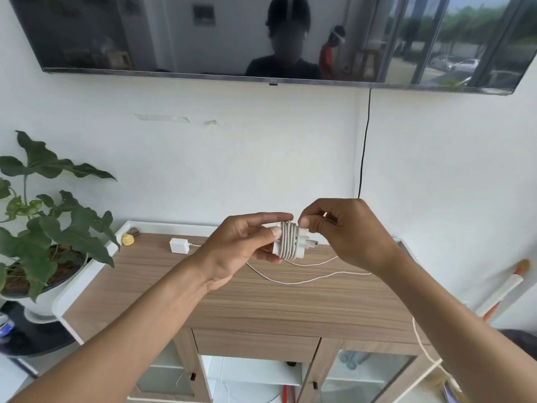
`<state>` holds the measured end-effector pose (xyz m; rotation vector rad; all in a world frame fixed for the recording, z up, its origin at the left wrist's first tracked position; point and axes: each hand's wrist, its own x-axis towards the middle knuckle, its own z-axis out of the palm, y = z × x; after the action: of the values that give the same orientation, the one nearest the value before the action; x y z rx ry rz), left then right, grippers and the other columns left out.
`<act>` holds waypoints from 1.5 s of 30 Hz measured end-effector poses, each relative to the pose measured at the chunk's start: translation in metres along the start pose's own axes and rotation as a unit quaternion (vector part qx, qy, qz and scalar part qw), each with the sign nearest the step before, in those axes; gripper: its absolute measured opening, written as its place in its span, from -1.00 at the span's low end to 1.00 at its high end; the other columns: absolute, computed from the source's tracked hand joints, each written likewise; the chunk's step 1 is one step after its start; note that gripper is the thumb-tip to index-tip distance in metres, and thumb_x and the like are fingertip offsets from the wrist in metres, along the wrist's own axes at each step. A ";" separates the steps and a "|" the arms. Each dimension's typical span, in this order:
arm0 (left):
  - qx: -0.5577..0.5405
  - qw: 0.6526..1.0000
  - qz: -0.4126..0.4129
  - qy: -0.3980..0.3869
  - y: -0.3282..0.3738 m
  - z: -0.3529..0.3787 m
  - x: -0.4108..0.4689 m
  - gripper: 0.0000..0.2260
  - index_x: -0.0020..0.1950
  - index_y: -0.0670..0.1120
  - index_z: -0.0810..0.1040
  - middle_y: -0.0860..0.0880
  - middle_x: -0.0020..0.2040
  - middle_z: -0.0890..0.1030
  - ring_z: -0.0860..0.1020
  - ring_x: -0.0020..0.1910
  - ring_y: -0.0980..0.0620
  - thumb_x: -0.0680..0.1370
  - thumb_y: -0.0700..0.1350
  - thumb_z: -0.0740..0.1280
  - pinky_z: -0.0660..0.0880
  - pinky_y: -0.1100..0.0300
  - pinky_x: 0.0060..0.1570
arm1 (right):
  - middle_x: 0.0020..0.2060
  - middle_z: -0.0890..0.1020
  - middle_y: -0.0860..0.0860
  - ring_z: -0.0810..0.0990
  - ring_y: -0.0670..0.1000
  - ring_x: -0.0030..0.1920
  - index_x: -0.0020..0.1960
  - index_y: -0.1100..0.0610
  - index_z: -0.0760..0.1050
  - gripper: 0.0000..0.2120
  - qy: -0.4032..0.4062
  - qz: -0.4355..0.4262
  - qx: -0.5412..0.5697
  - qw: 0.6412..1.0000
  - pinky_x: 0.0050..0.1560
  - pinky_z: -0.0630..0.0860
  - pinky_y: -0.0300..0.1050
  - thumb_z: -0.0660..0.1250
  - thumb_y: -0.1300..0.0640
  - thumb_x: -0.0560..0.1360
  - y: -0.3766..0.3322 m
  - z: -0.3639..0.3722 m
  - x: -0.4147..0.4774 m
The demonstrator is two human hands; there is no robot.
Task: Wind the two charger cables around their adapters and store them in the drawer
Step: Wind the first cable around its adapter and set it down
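Observation:
My left hand (241, 245) grips a white adapter (303, 235) in the air above the wooden cabinet top (261, 303). Several turns of white cable (289, 241) are wrapped around the adapter. My right hand (345, 231) pinches the cable at the adapter's right end. A second white adapter (179, 245) lies on the cabinet top at the back left. Its loose white cable (302, 282) trails right across the wood and hangs over the right edge. The drawer front (255, 344) below the top is closed.
A potted plant (43, 228) in a white pot stands left of the cabinet. A small yellow object (128, 239) sits at the back left corner. A wall-mounted television (261, 36) hangs above, with a black cord (364, 146) down the wall. Glass doors flank the drawer.

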<state>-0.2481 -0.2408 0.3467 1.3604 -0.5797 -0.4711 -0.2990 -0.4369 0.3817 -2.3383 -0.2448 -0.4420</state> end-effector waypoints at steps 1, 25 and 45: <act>-0.033 0.999 -0.012 -0.010 0.002 0.000 0.000 -0.71 0.16 -0.09 0.62 -0.22 -0.01 0.66 0.63 -0.09 -0.12 0.45 -0.15 0.33 0.61 0.12 -0.17 | -0.48 0.55 -0.27 0.40 -0.16 -0.51 -0.19 0.02 0.61 -0.89 -0.002 0.012 0.046 0.999 -0.44 0.29 -0.42 0.37 0.06 0.50 0.001 0.000 0.002; -0.078 0.976 0.000 0.204 -0.012 0.005 0.024 -0.79 0.17 -0.13 0.62 -0.11 -0.19 0.66 0.63 -0.27 0.00 0.55 -0.24 0.33 0.63 0.01 -0.07 | -0.49 0.44 -0.02 0.36 0.03 -0.44 -0.25 0.15 0.49 -0.72 0.030 -0.001 -0.103 0.994 -0.35 0.39 -0.03 0.23 0.04 0.57 0.022 0.054 -0.025; 0.131 0.988 -0.027 -0.081 -0.009 -0.020 -0.002 -0.77 0.23 -0.10 0.58 -0.36 0.12 0.61 0.62 0.09 -0.28 0.58 -0.19 0.30 0.61 -0.04 0.00 | -0.45 0.54 -0.30 0.47 -0.12 -0.36 -0.18 -0.03 0.63 -0.90 -0.016 -0.011 -0.089 0.996 -0.32 0.35 -0.18 0.38 0.07 0.50 0.013 0.018 -0.004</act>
<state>-0.2365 -0.2260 0.3359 1.6011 -0.7597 -0.5689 -0.2939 -0.4337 0.3596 -2.5204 -0.2563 -0.4524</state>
